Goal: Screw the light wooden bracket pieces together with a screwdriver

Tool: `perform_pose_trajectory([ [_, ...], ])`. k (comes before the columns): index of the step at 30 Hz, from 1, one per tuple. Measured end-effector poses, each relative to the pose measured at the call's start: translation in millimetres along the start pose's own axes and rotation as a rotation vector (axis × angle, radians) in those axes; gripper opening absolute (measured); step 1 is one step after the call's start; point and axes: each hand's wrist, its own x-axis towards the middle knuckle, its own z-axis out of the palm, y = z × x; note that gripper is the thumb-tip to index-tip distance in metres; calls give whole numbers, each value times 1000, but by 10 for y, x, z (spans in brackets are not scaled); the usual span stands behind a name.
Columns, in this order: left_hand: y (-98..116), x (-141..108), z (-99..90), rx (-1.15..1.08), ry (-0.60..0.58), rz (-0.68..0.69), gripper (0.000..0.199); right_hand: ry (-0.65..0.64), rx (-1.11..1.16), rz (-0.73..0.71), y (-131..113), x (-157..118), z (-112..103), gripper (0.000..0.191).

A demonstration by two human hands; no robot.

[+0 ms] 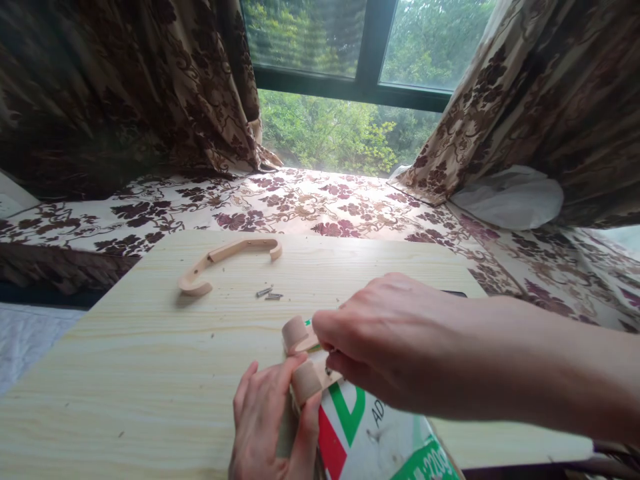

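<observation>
Two curved wooden pieces lie side by side on a white, green and red printed package (350, 427). The nearer piece (306, 381) is held at its rounded end by the thumb and fingers of my left hand (273, 417). Just behind it is the farther piece (295, 333). My right hand (373, 333) is closed above the pieces, its fingertips at a small dark spot on the nearer one; whatever it grips is hidden by the fingers.
On the pale wooden table (150, 360), a curved wooden piece (230, 253) lies at the back left. Small metal screws (270, 293) lie in front of it. A dark object's edge (456, 293) shows behind my right wrist. Patterned cloth (310, 200) and curtains stand beyond.
</observation>
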Motion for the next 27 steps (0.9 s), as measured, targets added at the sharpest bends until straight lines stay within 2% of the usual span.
perform_pose_trajectory([
  [2, 7, -4, -4, 17, -12, -35, 28, 83, -50, 26, -4, 31, 29, 15],
  [5, 27, 2, -21, 16, 6, -32, 31, 33, -118, 59, -52, 34, -17, 12],
  [8, 39, 7, -34, 30, 9, -20, 33, 30, -129, -20, -104, -16, -120, 4],
  [10, 41, 8, -38, 37, 5, -17, 33, 37, -133, -102, -110, -49, -157, 6],
  [14, 49, 11, -42, 34, -14, -26, 32, 53, -116, -199, -58, -61, -75, 12],
  [19, 57, 9, -46, 22, -29, -51, 30, 178, -105, -40, -5, -8, 128, 16],
  [23, 47, 7, -40, 27, -13, -57, 30, 233, -165, 105, -22, 16, 146, 19],
  [25, 43, 7, -40, 34, -4, -53, 29, 203, -178, 101, -35, 4, 87, 20],
  [27, 43, 5, -43, 38, 3, -49, 30, 149, -160, 34, -46, -22, 8, 15],
])
